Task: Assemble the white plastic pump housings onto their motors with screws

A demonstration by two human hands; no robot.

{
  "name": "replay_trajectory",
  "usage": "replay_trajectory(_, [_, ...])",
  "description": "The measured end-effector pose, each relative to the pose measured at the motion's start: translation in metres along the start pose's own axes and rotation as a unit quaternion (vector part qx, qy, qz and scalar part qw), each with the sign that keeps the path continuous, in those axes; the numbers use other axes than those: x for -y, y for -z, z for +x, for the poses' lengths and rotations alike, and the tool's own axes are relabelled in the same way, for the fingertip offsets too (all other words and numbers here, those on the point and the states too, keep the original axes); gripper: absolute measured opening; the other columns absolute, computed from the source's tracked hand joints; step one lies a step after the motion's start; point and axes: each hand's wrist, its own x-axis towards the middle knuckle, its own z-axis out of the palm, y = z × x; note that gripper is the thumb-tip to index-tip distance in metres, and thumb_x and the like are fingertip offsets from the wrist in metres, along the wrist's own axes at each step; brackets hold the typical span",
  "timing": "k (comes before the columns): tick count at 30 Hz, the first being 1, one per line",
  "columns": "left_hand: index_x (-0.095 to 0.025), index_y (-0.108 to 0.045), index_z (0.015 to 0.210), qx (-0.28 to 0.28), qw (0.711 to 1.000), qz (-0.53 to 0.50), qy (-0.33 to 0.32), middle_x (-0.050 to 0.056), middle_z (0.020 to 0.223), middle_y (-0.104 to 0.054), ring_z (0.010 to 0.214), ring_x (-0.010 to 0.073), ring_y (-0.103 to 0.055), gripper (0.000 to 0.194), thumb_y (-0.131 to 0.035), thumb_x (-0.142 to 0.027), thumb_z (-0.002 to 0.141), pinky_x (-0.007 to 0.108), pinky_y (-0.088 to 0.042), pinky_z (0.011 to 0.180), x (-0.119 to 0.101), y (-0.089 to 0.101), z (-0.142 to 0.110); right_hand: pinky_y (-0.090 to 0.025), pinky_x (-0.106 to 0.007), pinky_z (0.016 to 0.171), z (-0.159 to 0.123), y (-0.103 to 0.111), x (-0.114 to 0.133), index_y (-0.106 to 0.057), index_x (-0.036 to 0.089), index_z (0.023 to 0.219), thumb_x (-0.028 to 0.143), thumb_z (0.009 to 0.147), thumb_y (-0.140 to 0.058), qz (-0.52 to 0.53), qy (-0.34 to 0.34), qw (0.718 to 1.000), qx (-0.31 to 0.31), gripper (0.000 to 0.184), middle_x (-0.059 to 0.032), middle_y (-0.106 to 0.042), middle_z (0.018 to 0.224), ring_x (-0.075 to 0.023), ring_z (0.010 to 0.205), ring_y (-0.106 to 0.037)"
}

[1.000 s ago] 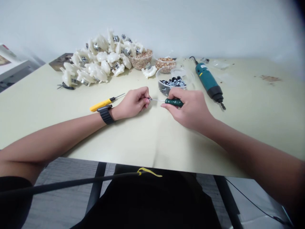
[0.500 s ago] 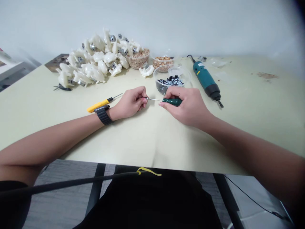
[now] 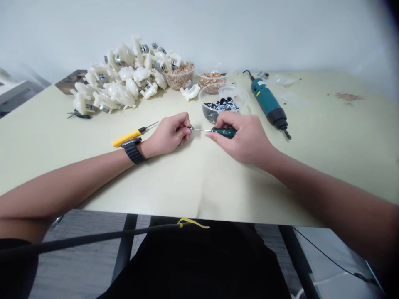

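My right hand (image 3: 246,137) is closed around the dark green handle of a screwdriver (image 3: 223,132), whose thin shaft points left. The shaft's tip reaches the fingertips of my left hand (image 3: 173,132). Those fingers are pinched on a small dark piece (image 3: 189,128), mostly hidden, so its kind does not show. Beside the left wrist lies a yellow-handled screwdriver (image 3: 127,137) on the table. Just beyond my right hand stands a clear round tub (image 3: 209,114) with small black and silvery parts in it.
A heap of cream plastic pieces (image 3: 124,85) with metal fittings fills the back left, near cutters (image 3: 79,114). Two tubs, one of pale bits (image 3: 179,79) and one of brown bits (image 3: 213,83), stand at the back. A teal power tool (image 3: 268,101) lies at right.
The whole view has shifted very slightly. Both hands keep the same hold and positions, with the screwdriver tip still at the left fingertips.
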Motion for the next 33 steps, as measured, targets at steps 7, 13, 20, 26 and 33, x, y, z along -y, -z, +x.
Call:
replay_trajectory(7, [-0.022, -0.051, 0.082, -0.004, 1.0, 0.0, -0.002, -0.002, 0.067, -0.066, 0.056, 0.0116, -0.054, 0.014, -0.063, -0.018, 0.089, 0.025, -0.041, 0.055, 0.0017, -0.0006, -0.0002, -0.04, -0.033, 0.074, 0.0028, -0.0013, -0.0036, -0.059, 0.022, 0.085, 0.027, 0.087, -0.08, 0.031, 0.004, 0.999, -0.014, 0.021, -0.0029, -0.07, 0.085, -0.0192, 0.077, -0.057])
replay_trajectory(13, [-0.022, -0.05, 0.083, -0.003, 1.0, -0.011, 0.001, -0.002, 0.065, -0.065, 0.053, 0.0115, -0.054, 0.015, -0.062, -0.017, 0.09, 0.025, -0.042, 0.054, 0.0004, -0.0013, -0.0002, -0.03, -0.035, 0.067, 0.0039, -0.0005, -0.0059, -0.051, 0.022, 0.075, 0.037, 0.101, -0.064, -0.035, -0.02, 0.998, 0.04, 0.033, 0.0004, -0.054, 0.065, -0.0152, 0.062, -0.042])
replay_trajectory(20, [-0.022, -0.05, 0.082, -0.003, 1.0, -0.019, 0.003, -0.003, 0.065, -0.064, 0.052, 0.0104, -0.053, 0.015, -0.062, -0.015, 0.089, 0.025, -0.042, 0.053, 0.0011, -0.0003, 0.0001, -0.036, -0.034, 0.07, -0.001, 0.0012, 0.0024, -0.052, 0.023, 0.079, 0.031, 0.092, -0.074, 0.006, 0.014, 1.0, 0.007, 0.027, 0.0002, -0.059, 0.074, -0.0163, 0.069, -0.046])
replay_trajectory(26, [-0.022, -0.05, 0.083, -0.003, 1.0, -0.021, 0.001, -0.002, 0.066, -0.066, 0.051, 0.0106, -0.053, 0.016, -0.064, -0.019, 0.091, 0.025, -0.042, 0.052, 0.0019, -0.0011, 0.0, -0.042, -0.034, 0.076, 0.0012, -0.001, -0.0017, -0.056, 0.023, 0.082, 0.026, 0.086, -0.077, 0.047, 0.004, 0.999, -0.006, 0.021, -0.0021, -0.069, 0.086, -0.0199, 0.08, -0.057])
replay_trajectory(33, [-0.022, -0.051, 0.083, 0.004, 1.0, -0.02, 0.002, -0.002, 0.065, -0.065, 0.052, 0.0111, -0.054, 0.016, -0.064, -0.019, 0.091, 0.025, -0.042, 0.052, 0.002, -0.0007, 0.0004, -0.03, -0.035, 0.064, 0.0021, -0.0014, -0.0035, -0.045, 0.023, 0.071, 0.034, 0.102, -0.06, -0.025, -0.029, 0.999, 0.036, 0.036, 0.0015, -0.05, 0.061, -0.0149, 0.059, -0.04])
